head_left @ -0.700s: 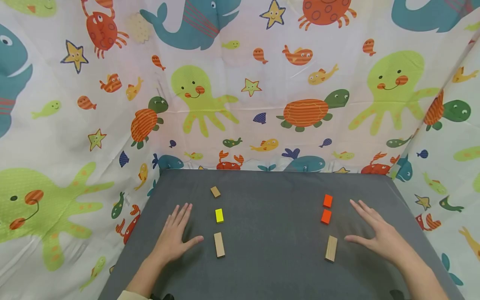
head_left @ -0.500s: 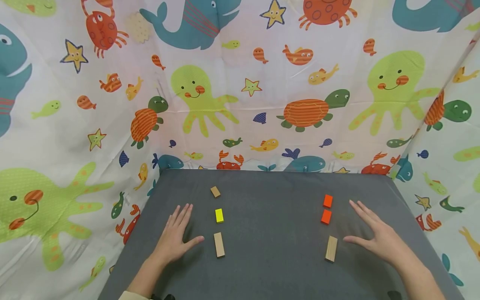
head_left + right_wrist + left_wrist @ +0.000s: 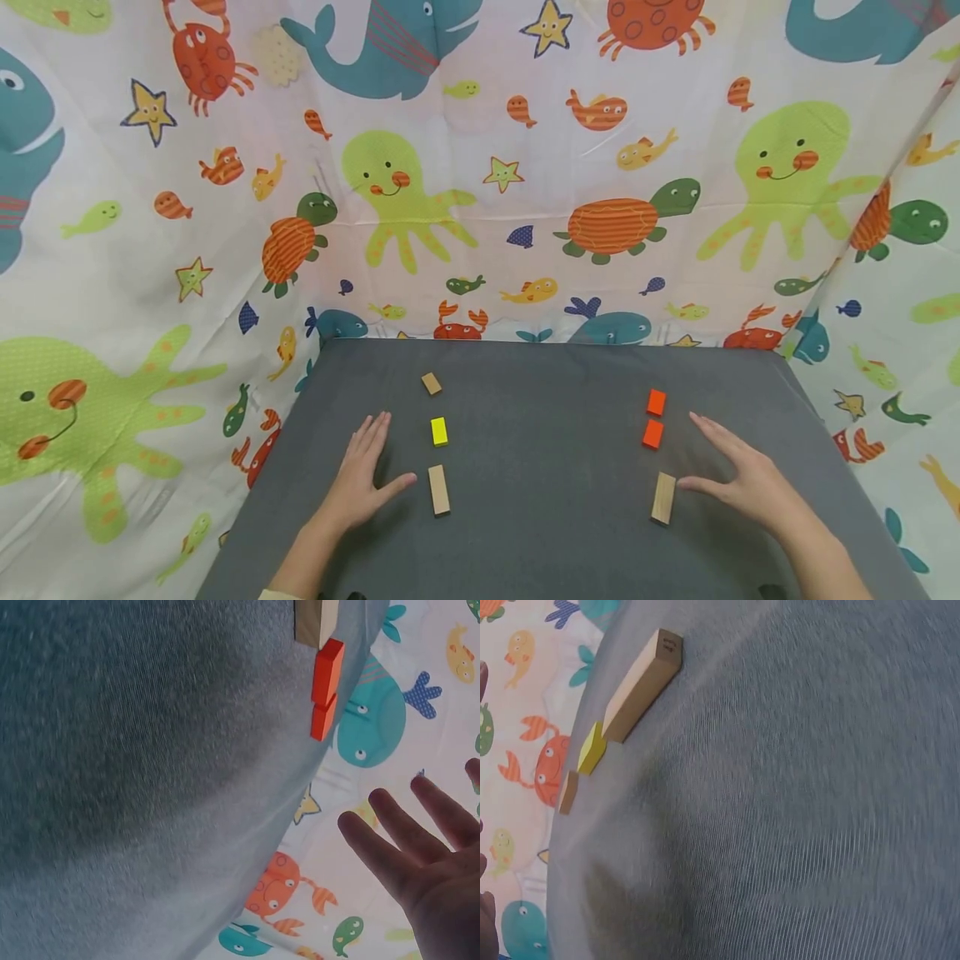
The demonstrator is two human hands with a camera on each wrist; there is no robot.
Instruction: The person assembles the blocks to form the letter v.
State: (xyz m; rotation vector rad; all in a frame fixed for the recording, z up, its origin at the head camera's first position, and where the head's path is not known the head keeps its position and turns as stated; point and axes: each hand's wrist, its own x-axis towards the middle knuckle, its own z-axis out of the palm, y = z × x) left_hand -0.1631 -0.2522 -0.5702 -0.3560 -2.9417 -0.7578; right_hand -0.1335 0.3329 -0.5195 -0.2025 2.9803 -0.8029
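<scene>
My left hand (image 3: 358,479) hovers over the left side of the grey table, fingers straight and thumb spread, holding nothing. Just to its right stand a long plain wooden block (image 3: 438,490), a yellow block (image 3: 439,432) and a small plain wooden block (image 3: 431,383) in a rough column. On the other side my right hand (image 3: 750,479) is likewise spread and holds nothing. Its thumb tip appears close to another long wooden block (image 3: 663,498); whether they touch I cannot tell. Beyond that block lie two red-orange blocks, a nearer one (image 3: 652,434) and a farther one (image 3: 656,402).
The table (image 3: 547,500) has a grey cloth surface. A white curtain (image 3: 525,308) printed with sea animals hangs behind it and along both sides. In the left wrist view, a mark shows on the end of the long block (image 3: 641,686).
Both hands have moved slightly inward, the left one to the right and the right one to the left, toward the blocks. The blocks stay where they were.
</scene>
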